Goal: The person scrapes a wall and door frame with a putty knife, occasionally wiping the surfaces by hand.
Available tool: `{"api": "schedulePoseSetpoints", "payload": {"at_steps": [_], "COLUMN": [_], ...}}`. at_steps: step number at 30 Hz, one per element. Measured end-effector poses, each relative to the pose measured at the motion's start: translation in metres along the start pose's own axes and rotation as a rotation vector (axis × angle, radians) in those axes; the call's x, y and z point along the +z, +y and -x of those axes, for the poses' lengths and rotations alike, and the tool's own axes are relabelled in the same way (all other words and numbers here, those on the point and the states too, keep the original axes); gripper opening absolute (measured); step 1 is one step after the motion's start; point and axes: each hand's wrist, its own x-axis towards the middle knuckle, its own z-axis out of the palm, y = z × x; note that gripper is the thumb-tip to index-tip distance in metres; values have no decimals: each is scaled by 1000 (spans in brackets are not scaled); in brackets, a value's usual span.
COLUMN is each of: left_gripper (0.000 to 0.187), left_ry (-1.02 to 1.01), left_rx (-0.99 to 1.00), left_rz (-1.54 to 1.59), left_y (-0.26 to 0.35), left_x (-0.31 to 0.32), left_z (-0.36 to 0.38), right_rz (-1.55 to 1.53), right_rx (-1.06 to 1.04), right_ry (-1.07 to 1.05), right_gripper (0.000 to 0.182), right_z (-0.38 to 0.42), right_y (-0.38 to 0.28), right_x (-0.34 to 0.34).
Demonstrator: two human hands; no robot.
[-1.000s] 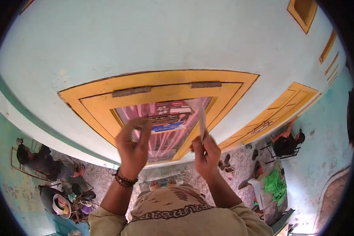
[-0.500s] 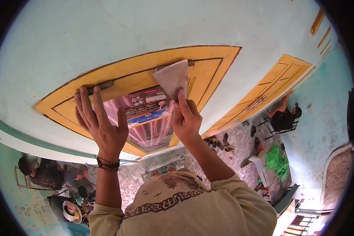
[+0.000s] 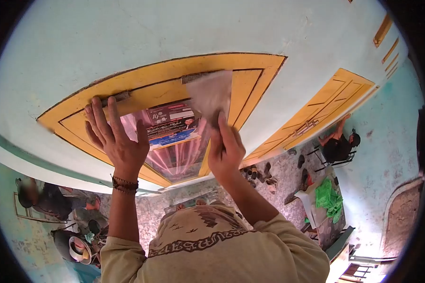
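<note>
My right hand point(image 3: 226, 151) grips a putty knife point(image 3: 210, 94) with a broad, greyish blade that widens upward; its handle is hidden in my fingers. The blade lies against the upper part of the yellow window frame point(image 3: 151, 96), partly over a dark hinge point(image 3: 190, 78). My left hand point(image 3: 123, 146) is open with fingers spread, the fingertips against the yellow wood beside another dark hinge point(image 3: 123, 96). Between my hands is the glass pane point(image 3: 177, 160) with pink curtain-like folds and a printed poster point(image 3: 172, 125).
A second yellow shutter point(image 3: 311, 113) is on the wall to the right, with a seated person point(image 3: 337, 146) near it. Another person point(image 3: 47, 200) sits at lower left. A table with a green plastic bag point(image 3: 329, 200) stands at right. Shoes point(image 3: 267, 174) lie on the floor.
The putty knife has moved right along the frame and its blade is blurred, baring more of the hinge's left end. My left hand stays on the wood; the view has shifted slightly.
</note>
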Motion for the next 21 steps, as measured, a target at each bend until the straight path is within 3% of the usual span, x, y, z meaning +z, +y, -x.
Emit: {"api": "schedulePoseSetpoints", "payload": {"at_steps": [3, 7, 10, 12, 14, 15, 17, 21], "left_gripper": [64, 46, 46, 47, 47, 47, 46, 45], "left_ry": [107, 234, 288, 293, 317, 303, 290, 306], "left_rx": [46, 77, 63, 49, 43, 36, 21, 24], "left_rz": [-72, -45, -17, -7, -16, -11, -25, -39], "left_y": [-10, -19, -19, -19, -21, -22, -24, -27], "left_x": [8, 14, 20, 22, 27, 26, 27, 29], "left_z": [0, -7, -10, -10, -7, -6, -4, -1], "right_rz": [-29, -52, -87, -33, -4, -17, -227, -333], "right_rx": [15, 2, -41, 66, -1, -47, 131, 234], "right_ry": [27, -29, -6, -97, -3, -14, -11, 33], "right_gripper": [40, 36, 31, 30, 28, 30, 38, 58], "right_z": [-18, 26, 34, 13, -12, -16, 9, 29], "right_y": [15, 39, 31, 12, 9, 20, 40, 46], "right_x": [27, 24, 11, 4, 20, 29, 26, 7]}}
